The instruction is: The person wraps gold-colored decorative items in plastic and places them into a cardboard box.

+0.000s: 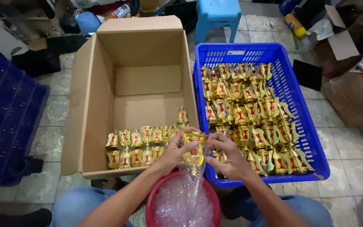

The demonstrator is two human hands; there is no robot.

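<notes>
Both hands hold one small gold ornament (pixel 194 149) with a red middle, right in front of the person and just above a red tub (pixel 154 197) full of clear plastic wrap (pixel 184 201). The left hand (pixel 174 150) grips the ornament from its left side and the right hand (pixel 225 154) pinches it from its right side, so it sits between the two hands, about as near to one as to the other. The ornament stands upright, its long way running up and down, with a bit of clear wrap hanging under it. The cardboard box (pixel 93 105) lies to the left of the hands, with two short rows of the same ornaments (one more stands behind them). The blue crate (pixel 303 126), piled with many more, lies to the right.
</notes>
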